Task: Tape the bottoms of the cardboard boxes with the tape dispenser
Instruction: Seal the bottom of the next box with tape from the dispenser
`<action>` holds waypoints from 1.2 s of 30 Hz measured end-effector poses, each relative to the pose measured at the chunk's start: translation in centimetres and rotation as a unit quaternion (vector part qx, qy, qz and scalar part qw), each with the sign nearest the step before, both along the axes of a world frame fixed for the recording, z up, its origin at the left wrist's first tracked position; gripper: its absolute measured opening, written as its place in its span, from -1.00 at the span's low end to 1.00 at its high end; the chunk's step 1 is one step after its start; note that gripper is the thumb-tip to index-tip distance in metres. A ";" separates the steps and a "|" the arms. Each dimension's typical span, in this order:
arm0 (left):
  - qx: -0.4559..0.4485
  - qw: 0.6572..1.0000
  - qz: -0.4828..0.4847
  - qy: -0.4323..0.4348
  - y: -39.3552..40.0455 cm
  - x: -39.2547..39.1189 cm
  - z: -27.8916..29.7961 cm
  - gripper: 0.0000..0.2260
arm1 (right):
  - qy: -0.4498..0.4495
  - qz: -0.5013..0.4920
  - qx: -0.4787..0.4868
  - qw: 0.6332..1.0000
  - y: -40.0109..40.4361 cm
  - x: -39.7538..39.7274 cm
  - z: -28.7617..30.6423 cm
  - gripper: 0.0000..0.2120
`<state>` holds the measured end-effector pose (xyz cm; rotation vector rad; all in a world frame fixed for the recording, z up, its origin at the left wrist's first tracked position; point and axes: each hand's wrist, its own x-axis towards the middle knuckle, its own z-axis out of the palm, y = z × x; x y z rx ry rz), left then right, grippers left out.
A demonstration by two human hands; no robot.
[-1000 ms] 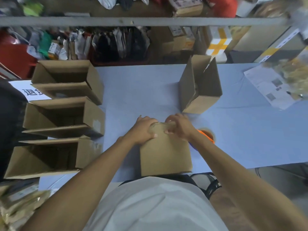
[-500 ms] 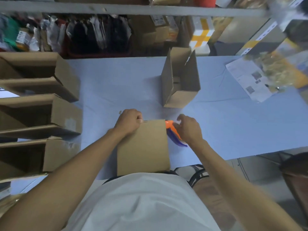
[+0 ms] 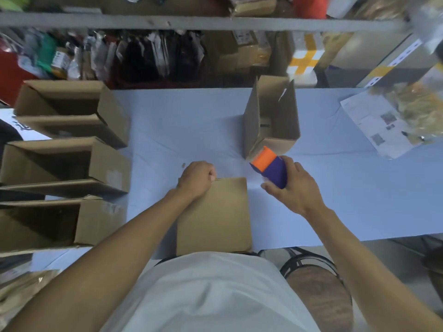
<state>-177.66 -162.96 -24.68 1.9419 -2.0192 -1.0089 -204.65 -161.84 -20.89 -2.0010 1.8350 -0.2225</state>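
Left hand (image 3: 197,179) rests fisted on the far edge of the box (image 3: 213,216), fingers curled over that edge. The box sits on the counter (image 3: 191,121) before the person. Right hand (image 3: 296,188), fingers clamped round the dispenser (image 3: 271,167), holds it just right of the box.

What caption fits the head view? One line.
Left hand steadies cardboard box; right hand grips tape dispenser.
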 end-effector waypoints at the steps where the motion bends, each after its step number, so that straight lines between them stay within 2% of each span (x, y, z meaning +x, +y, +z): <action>1: 0.010 1.000 -0.014 -0.009 -0.2 0.0 0.2 -0.85 | 0.006 0.033 0.002 0.999 -0.3 0.2 0.5 -0.40; 5: 0.028 0.999 0.005 -0.015 -0.6 0.2 0.9 -0.84 | 0.069 0.168 -0.040 0.983 -1.0 1.2 0.8 -0.44; 7: -0.053 0.988 0.036 -0.138 0.9 -0.7 0.6 -0.86 | 0.049 0.151 -0.047 0.986 -1.3 1.3 0.4 -0.41; 8: -0.064 0.976 0.063 -0.199 2.2 -1.5 0.2 -0.70 | 0.027 0.132 -0.047 0.990 -1.4 1.1 0.2 -0.40; 10: -0.012 0.971 0.073 -0.228 4.9 -3.3 -0.3 -0.33 | 0.003 0.104 -0.041 0.994 -1.4 0.9 -0.3 -0.39; 12: 0.040 0.975 0.027 -0.219 6.4 -4.2 -1.3 -0.11 | 0.008 0.109 -0.032 0.993 -1.4 0.8 -0.8 -0.36; 15: 0.056 0.976 -0.055 -0.201 5.0 -2.7 -1.3 0.00 | 0.009 0.109 -0.018 0.994 -1.2 0.8 -1.1 -0.34; 17: 0.044 0.963 -0.176 -0.198 3.8 -0.7 -0.7 0.03 | 0.006 0.100 -0.016 0.995 -1.0 0.7 -1.3 -0.34; 19: 0.017 0.940 -0.291 -0.177 3.1 1.2 -0.2 -0.03 | 0.008 0.100 -0.016 0.995 -0.8 0.6 -1.4 -0.33; 20: 0.003 0.944 -0.292 -0.154 3.1 1.8 -0.1 -0.08 | 0.007 0.100 -0.013 0.995 -0.7 0.6 -1.5 -0.33; 22: -0.030 0.975 -0.168 -0.143 3.8 1.6 -0.2 -0.18 | 0.006 0.099 -0.002 0.995 -0.5 0.7 -1.5 -0.32; 24: -0.023 0.984 -0.037 -0.171 4.5 0.5 -0.5 -0.10 | 0.004 0.095 0.006 0.995 -0.2 0.8 -1.6 -0.32; 25: -0.020 0.983 -0.036 -0.179 4.8 0.1 -0.7 -0.04 | 0.004 0.096 0.009 0.995 -0.1 0.8 -1.6 -0.32; 27: -0.043 0.976 -0.124 -0.175 4.9 0.4 -1.0 -0.01 | 0.008 0.104 0.017 0.994 0.2 0.9 -1.4 -0.34; 29: -0.053 0.967 -0.201 -0.150 4.4 1.3 -0.5 -0.06 | 0.012 0.113 0.031 0.993 0.4 1.0 -1.1 -0.39; 30: -0.054 0.968 -0.208 -0.129 4.1 1.5 -0.1 -0.13 | 0.013 0.117 0.035 0.992 0.5 1.0 -0.9 -0.40; 32: -0.086 0.987 -0.128 -0.037 3.7 0.7 0.5 -0.41 | 0.012 0.128 0.038 0.991 0.9 1.0 -0.6 -0.40; 34: -0.085 0.993 0.024 0.075 3.3 -1.0 1.4 -0.69 | 0.008 0.134 0.030 0.990 1.2 1.1 -0.3 -0.40; 36: 0.056 0.966 0.134 0.213 2.8 -2.6 2.4 -0.79 | 0.005 0.139 0.026 0.990 1.5 1.2 0.0 -0.39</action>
